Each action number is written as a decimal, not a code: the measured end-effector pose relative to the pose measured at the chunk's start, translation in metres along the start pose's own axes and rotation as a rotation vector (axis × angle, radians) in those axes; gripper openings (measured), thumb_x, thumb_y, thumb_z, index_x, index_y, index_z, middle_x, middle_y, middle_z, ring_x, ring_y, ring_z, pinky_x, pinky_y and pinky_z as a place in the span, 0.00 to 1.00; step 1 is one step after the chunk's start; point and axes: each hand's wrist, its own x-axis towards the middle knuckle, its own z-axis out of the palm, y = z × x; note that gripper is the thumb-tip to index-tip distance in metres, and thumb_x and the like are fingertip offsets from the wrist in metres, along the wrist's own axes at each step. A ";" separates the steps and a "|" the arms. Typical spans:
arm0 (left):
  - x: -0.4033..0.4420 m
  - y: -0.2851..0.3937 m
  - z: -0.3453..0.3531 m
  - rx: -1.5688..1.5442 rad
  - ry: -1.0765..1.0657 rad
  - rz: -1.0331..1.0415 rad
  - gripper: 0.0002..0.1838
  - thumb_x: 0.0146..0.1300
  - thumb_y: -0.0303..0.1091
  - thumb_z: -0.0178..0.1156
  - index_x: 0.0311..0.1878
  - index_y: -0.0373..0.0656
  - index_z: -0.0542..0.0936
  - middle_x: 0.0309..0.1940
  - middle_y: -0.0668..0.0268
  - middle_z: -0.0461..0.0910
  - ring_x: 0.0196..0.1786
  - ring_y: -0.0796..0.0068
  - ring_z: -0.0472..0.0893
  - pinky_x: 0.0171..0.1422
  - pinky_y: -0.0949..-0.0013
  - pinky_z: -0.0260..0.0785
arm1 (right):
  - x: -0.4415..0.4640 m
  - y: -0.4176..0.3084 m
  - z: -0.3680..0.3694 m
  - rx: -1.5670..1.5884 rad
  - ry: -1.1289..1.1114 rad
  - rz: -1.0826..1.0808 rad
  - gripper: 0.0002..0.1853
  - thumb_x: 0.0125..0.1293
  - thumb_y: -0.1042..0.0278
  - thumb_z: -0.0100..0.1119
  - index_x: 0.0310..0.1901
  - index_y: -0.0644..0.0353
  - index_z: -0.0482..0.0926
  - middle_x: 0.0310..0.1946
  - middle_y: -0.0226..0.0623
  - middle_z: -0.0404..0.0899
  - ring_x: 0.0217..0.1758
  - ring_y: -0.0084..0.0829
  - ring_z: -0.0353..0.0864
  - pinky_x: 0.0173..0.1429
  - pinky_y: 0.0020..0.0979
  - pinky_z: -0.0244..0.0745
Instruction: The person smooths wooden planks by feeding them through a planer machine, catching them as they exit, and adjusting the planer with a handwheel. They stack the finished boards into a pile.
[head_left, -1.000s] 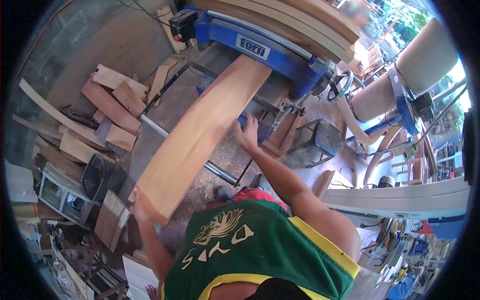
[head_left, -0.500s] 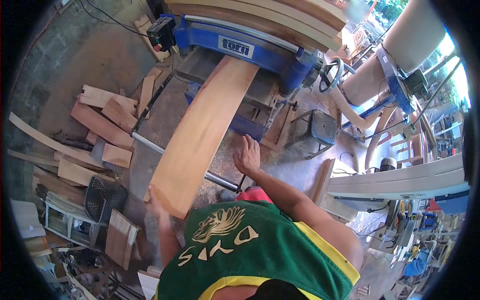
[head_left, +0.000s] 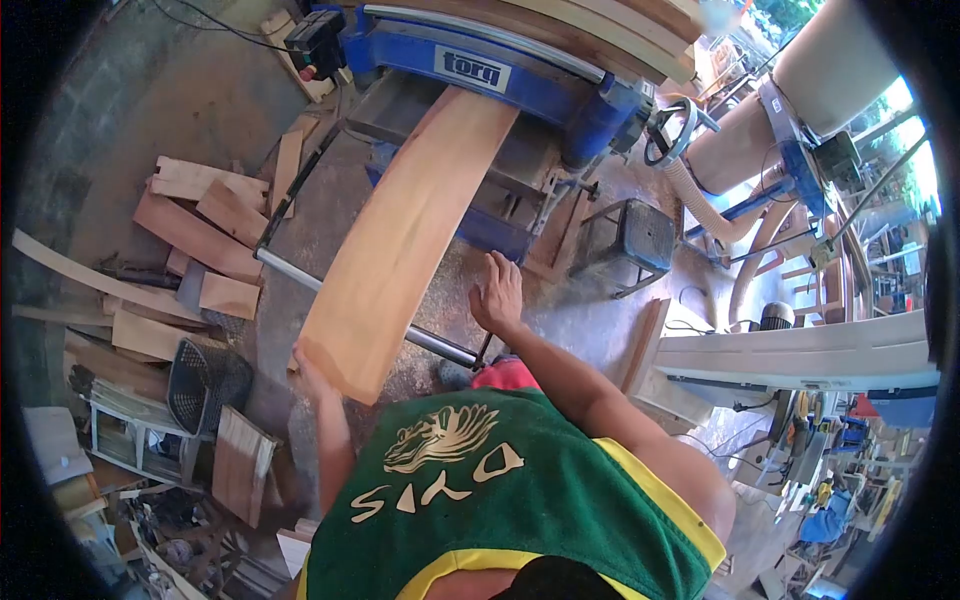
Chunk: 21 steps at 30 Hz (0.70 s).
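Observation:
A long, wide wooden board (head_left: pixel 400 235) runs from near my body into the blue thickness planer (head_left: pixel 560 100), where its far end is hidden. My left hand (head_left: pixel 314 378) is closed on the board's near left corner, with part of the fingers hidden at the edge. To the right of the board, my right hand (head_left: pixel 497 293) is held in the air with its fingers stretched out and holds nothing. Beneath the board's near half passes a metal roller bar (head_left: pixel 440 346) on a support frame.
Wood offcuts (head_left: pixel 190 240) lie piled at the left, beside a dark plastic basket (head_left: pixel 208 385). A stool (head_left: pixel 640 238) stands right of the planer, near a ribbed hose (head_left: pixel 705 210). More boards (head_left: pixel 590 35) are stacked on top of the planer.
The board has slid a little farther toward the planer, and my left hand has moved forward with it. My right hand stays open beside it. The view has shifted slightly.

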 end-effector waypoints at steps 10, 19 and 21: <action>0.010 -0.007 0.033 -0.090 -0.056 0.048 0.24 0.63 0.47 0.65 0.49 0.33 0.79 0.46 0.58 0.83 0.44 0.64 0.84 0.45 0.60 0.79 | 0.001 0.001 0.000 0.032 0.036 -0.007 0.36 0.54 0.70 0.61 0.67 0.66 0.63 0.66 0.55 0.65 0.69 0.59 0.62 0.75 0.54 0.55; 0.015 -0.015 0.055 -0.162 -0.039 0.057 0.30 0.65 0.47 0.63 0.56 0.29 0.69 0.49 0.49 0.80 0.45 0.55 0.84 0.46 0.54 0.80 | 0.001 0.001 -0.002 0.039 0.025 0.005 0.35 0.54 0.68 0.60 0.65 0.65 0.65 0.64 0.52 0.66 0.68 0.56 0.64 0.73 0.52 0.58; 0.011 -0.011 0.060 -0.215 -0.109 0.071 0.29 0.66 0.47 0.62 0.56 0.28 0.69 0.49 0.48 0.80 0.46 0.55 0.84 0.47 0.54 0.80 | 0.002 0.002 -0.002 0.056 0.022 0.006 0.34 0.53 0.68 0.60 0.64 0.65 0.66 0.64 0.52 0.67 0.67 0.56 0.64 0.72 0.52 0.59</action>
